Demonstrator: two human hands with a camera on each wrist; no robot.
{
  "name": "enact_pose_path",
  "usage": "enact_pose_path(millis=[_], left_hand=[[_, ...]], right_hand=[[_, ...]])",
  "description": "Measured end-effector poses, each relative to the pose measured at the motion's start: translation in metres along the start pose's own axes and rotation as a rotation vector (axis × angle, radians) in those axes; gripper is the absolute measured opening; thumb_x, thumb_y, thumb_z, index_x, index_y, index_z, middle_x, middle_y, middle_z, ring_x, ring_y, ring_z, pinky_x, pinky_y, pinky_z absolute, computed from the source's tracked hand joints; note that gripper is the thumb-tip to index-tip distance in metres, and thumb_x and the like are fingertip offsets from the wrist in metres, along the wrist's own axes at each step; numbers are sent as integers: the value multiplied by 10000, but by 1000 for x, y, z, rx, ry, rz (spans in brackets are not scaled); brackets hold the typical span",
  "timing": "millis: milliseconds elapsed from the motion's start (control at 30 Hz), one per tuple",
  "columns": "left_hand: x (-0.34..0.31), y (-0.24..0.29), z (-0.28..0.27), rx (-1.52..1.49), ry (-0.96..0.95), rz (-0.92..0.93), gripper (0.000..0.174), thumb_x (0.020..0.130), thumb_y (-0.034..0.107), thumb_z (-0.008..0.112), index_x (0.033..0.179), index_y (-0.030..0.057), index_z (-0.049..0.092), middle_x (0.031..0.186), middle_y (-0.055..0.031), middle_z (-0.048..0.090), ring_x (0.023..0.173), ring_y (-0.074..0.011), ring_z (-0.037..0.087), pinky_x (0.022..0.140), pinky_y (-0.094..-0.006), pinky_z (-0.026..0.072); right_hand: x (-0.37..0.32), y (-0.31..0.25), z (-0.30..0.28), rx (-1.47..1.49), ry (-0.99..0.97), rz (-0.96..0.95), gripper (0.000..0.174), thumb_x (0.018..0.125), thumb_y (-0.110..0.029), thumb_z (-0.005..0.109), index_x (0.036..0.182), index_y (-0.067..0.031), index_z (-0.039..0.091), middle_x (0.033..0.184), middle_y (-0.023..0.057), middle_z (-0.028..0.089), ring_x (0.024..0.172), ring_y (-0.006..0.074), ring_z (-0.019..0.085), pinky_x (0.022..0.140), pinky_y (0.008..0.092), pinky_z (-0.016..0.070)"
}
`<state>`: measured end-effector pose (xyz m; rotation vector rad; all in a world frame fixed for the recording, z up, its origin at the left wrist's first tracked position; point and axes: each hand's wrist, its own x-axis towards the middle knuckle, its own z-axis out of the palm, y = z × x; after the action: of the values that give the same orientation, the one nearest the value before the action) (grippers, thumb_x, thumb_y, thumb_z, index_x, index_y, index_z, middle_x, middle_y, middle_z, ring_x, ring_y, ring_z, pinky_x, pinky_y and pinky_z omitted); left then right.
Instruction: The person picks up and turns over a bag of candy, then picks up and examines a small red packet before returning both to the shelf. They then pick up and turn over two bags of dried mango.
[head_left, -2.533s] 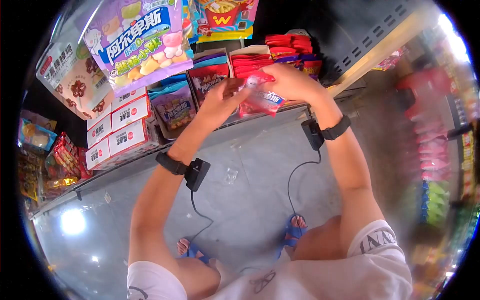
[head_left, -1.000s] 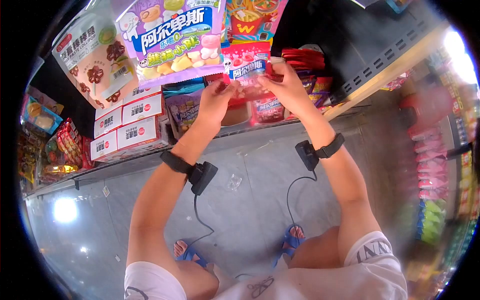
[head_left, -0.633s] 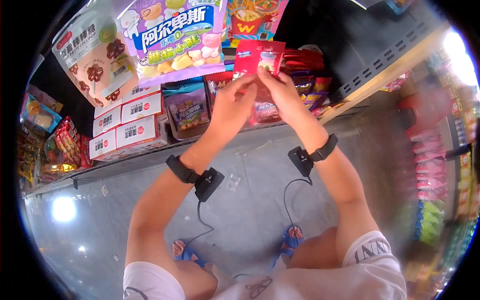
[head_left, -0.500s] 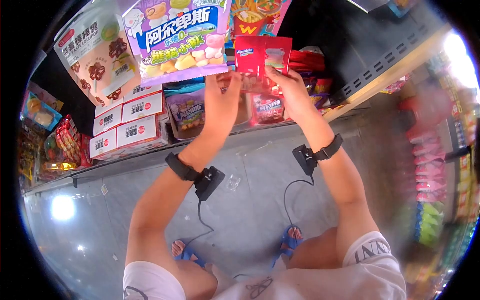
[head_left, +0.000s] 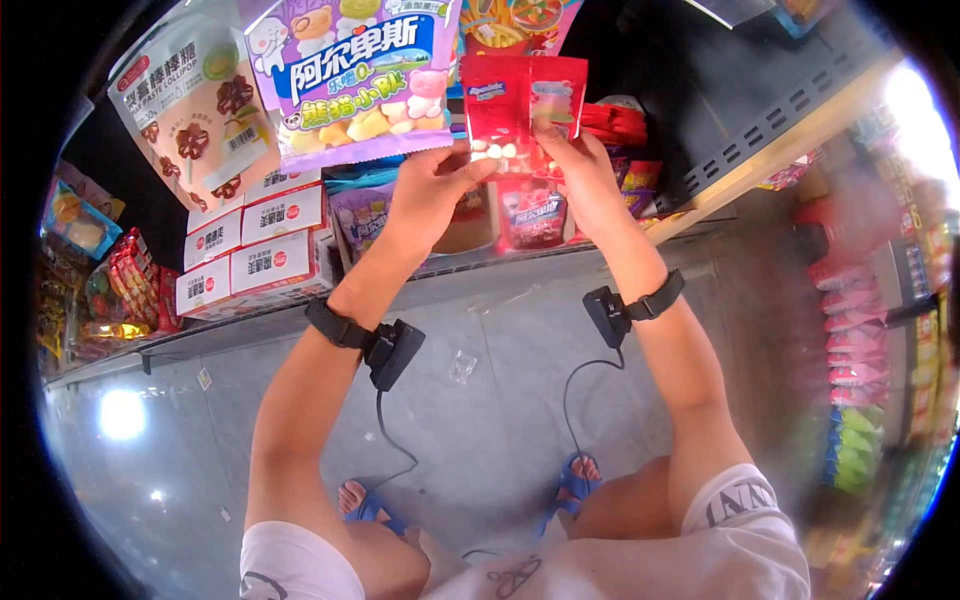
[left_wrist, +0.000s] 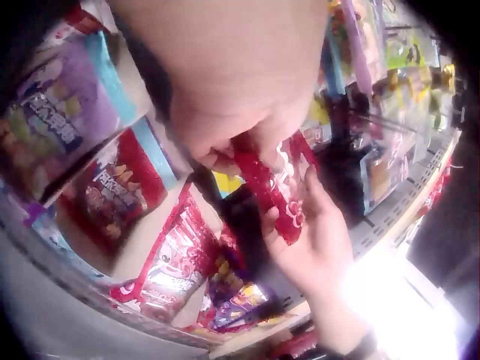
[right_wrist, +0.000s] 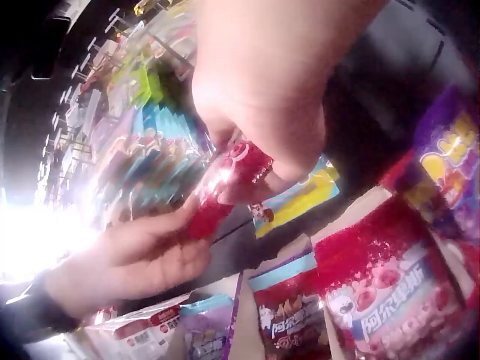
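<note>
Between the two hands a red candy bag (head_left: 500, 110) is held up over the shelf, its back side toward the head camera. The left hand (head_left: 430, 195) pinches its lower left edge. The right hand (head_left: 590, 185) grips its right side, thumb across the back. In the left wrist view the same red bag (left_wrist: 277, 187) is seen edge-on, and in the right wrist view the bag (right_wrist: 225, 180) lies between both hands' fingers. Just below stands another red bag (head_left: 535, 212) in an open box.
A large purple candy bag (head_left: 355, 75) and a lollipop pouch (head_left: 190, 120) hang at the upper left. White boxes (head_left: 270, 262) are stacked on the shelf's left. A wooden shelf edge (head_left: 790, 130) runs along the right.
The red bag has been lifted from the box area and turned from its front to its back. Lately the left hand has shifted slightly left and down while the bag rose a little.
</note>
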<state>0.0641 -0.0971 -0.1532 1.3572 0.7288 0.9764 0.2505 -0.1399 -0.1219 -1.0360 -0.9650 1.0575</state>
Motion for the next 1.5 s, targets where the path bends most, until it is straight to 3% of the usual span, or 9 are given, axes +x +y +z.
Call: enact_pose_path(millis=[300,500,700,1000,1200,1500], left_hand=[[2,-6,-3,-6,96,-65,278,938,186,696,1144,4,657,930,4,653,825,-55,569,757,-218,473],[4,-2,-4,-14,31,-73,289,950,222,683,1152,18,651,1004,-9,666,889,-65,593,791,-220,485],[1,2,2,-202,81,-118,302,970,287,660,1160,55,629,1100,-5,652,989,-80,598,835,-245,501],[2,-8,1,-216,137,-120,217,970,302,661,1072,111,659,1005,50,662,894,-39,586,782,-221,468],[4,-13,0,-180,145,-104,235,966,300,667,1092,102,663,994,57,661,877,-31,568,763,-209,442],[1,-1,7,-124,122,-44,261,963,270,669,1124,65,657,1051,11,669,959,-78,597,854,-243,460]], right_hand=[[0,2,-8,-202,-259,1,274,898,-167,738,1131,-38,672,1041,39,712,917,119,669,770,273,558],[-1,-1,-7,-168,-167,45,234,899,-153,732,1092,-26,695,1018,39,716,891,108,660,762,265,545],[1,-1,-9,-165,-167,48,228,903,-143,725,1096,-24,698,1004,35,717,892,104,655,771,268,529],[-2,1,-7,-183,-211,10,244,922,-169,712,1119,-26,695,1042,43,716,930,98,653,833,265,516],[0,4,-6,-118,-216,21,265,931,-187,705,1131,-15,686,1052,58,716,961,117,660,879,283,516],[1,6,-7,-83,-178,2,251,922,-150,706,1131,-13,684,1046,60,719,952,136,676,884,304,526]])
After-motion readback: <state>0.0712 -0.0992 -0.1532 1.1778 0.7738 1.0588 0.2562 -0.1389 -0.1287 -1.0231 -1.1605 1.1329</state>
